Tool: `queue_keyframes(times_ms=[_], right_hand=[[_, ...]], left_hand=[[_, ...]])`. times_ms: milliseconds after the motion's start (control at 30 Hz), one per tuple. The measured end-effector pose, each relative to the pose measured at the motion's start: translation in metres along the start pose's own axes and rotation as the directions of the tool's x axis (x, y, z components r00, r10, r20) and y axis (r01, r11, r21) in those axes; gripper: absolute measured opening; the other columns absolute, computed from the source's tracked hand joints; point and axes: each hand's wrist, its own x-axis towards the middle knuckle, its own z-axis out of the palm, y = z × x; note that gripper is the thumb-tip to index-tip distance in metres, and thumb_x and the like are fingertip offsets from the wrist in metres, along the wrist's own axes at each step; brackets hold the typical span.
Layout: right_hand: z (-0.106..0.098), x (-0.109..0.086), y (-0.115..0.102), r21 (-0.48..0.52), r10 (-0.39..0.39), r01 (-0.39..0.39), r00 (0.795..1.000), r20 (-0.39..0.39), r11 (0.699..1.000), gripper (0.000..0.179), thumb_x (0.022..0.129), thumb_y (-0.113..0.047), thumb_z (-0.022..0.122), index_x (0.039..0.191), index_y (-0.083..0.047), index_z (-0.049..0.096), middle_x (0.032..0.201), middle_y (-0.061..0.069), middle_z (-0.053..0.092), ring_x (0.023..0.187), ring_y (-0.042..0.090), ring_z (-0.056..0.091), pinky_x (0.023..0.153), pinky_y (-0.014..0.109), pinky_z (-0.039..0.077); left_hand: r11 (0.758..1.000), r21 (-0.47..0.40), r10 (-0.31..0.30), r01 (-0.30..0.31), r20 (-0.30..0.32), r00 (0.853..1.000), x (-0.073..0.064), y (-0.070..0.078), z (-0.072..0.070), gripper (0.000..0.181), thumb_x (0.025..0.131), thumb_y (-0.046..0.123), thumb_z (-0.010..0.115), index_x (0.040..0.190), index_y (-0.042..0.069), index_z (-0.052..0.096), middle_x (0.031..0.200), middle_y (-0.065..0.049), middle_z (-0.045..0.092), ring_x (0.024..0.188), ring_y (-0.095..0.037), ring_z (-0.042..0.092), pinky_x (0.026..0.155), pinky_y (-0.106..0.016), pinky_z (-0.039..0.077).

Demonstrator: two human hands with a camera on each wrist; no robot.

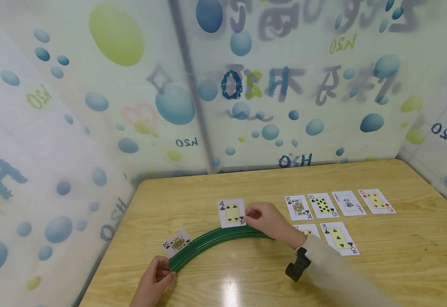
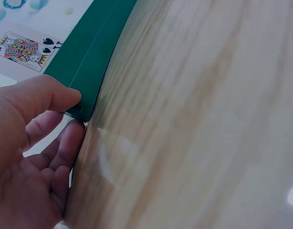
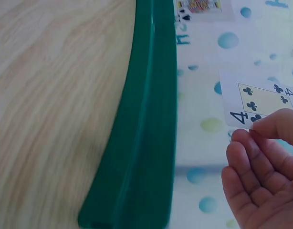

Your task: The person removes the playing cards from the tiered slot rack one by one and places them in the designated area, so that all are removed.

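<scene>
A curved green card holder stands on the wooden table, and my left hand pinches its left end between thumb and fingers. Near that end a king of spades leans in the holder, its lower part hidden. My right hand pinches the four of clubs by its lower right corner, face toward me. In the head view this card is just above the holder's right half; the right wrist view shows it apart from the green holder.
Behind and right of my right hand lie a king of clubs, ten, joker and five of diamonds. Closer are a partly covered red card and a three of clubs. Patterned walls border the table.
</scene>
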Motion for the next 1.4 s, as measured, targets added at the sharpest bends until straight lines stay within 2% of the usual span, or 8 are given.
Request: queue_keyframes(times_ms=[133, 333, 500, 733, 933, 1200, 1400], right_hand=[[-0.022, -0.009, 0.007, -0.049, 0.0, -0.002, 0.999, -0.043, 0.999, 0.008, 0.089, -0.016, 0.06, 0.09, -0.009, 0.064, 0.08, -0.004, 0.062, 0.073, 0.01, 0.057, 0.065, 0.027, 0.048], [-0.053, -0.024, 0.018, -0.111, 0.032, -0.043, 0.995, -0.099, 0.993, 0.009, 0.089, -0.017, 0.06, 0.091, -0.009, 0.065, 0.082, 0.0, 0.063, 0.075, 0.01, 0.058, 0.067, 0.028, 0.048], [-0.077, -0.038, 0.023, -0.14, 0.063, -0.086, 0.985, -0.16, 0.986, 0.01, 0.089, -0.015, 0.061, 0.091, -0.006, 0.064, 0.082, 0.006, 0.063, 0.073, 0.013, 0.057, 0.064, 0.028, 0.047], [-0.105, -0.059, 0.03, -0.198, 0.121, -0.169, 0.965, -0.231, 0.965, 0.016, 0.089, -0.018, 0.061, 0.094, -0.003, 0.064, 0.083, 0.004, 0.063, 0.074, 0.015, 0.057, 0.062, 0.027, 0.047], [-0.128, -0.081, 0.042, -0.255, 0.155, -0.229, 0.948, -0.279, 0.94, 0.016, 0.089, -0.019, 0.06, 0.091, -0.004, 0.064, 0.082, 0.003, 0.062, 0.071, 0.012, 0.055, 0.06, 0.026, 0.046], [-0.151, -0.115, 0.06, -0.295, 0.175, -0.29, 0.916, -0.36, 0.91, 0.015, 0.088, -0.017, 0.062, 0.089, -0.003, 0.064, 0.082, 0.005, 0.062, 0.07, 0.001, 0.054, 0.057, 0.023, 0.045], [-0.163, -0.136, 0.068, -0.295, 0.225, -0.348, 0.897, -0.381, 0.89, 0.018, 0.087, -0.018, 0.062, 0.091, 0.0, 0.063, 0.082, 0.007, 0.062, 0.068, -0.003, 0.052, 0.054, 0.024, 0.044]], left_hand=[[1.0, 0.001, 0.008, -0.008, -0.003, 1.0, 0.0, -0.001, 0.0, 0.03, 0.078, -0.001, 0.066, 0.101, 0.001, 0.048, 0.09, -0.007, 0.055, 0.077, -0.013, 0.053, 0.069, -0.024, 0.045], [0.999, -0.008, 0.051, -0.051, -0.006, 0.999, -0.001, -0.002, 0.001, 0.031, 0.078, 0.0, 0.068, 0.101, 0.0, 0.047, 0.089, -0.008, 0.055, 0.076, -0.011, 0.053, 0.069, -0.024, 0.045], [0.999, 0.0, 0.039, -0.039, -0.011, 0.999, 0.0, -0.002, 0.001, 0.03, 0.078, -0.001, 0.067, 0.1, 0.001, 0.048, 0.089, -0.007, 0.055, 0.076, -0.012, 0.052, 0.069, -0.024, 0.045], [1.0, 0.0, 0.019, -0.019, -0.002, 1.0, 0.0, 0.0, 0.0, 0.03, 0.079, -0.001, 0.067, 0.101, 0.0, 0.047, 0.09, -0.008, 0.055, 0.077, -0.013, 0.052, 0.07, -0.023, 0.045], [1.0, 0.0, 0.025, -0.025, -0.001, 1.0, -0.001, 0.001, -0.001, 0.031, 0.079, 0.0, 0.067, 0.102, -0.001, 0.047, 0.09, -0.008, 0.055, 0.077, -0.013, 0.052, 0.069, -0.024, 0.045], [1.0, 0.0, 0.031, -0.031, -0.015, 0.999, -0.001, 0.001, 0.001, 0.03, 0.078, -0.001, 0.067, 0.1, 0.001, 0.048, 0.089, -0.008, 0.055, 0.076, -0.013, 0.053, 0.069, -0.024, 0.046], [1.0, 0.004, 0.016, -0.016, -0.008, 1.0, -0.002, 0.003, 0.0, 0.031, 0.078, 0.0, 0.067, 0.101, 0.0, 0.047, 0.09, -0.008, 0.055, 0.077, -0.014, 0.053, 0.069, -0.024, 0.046]])
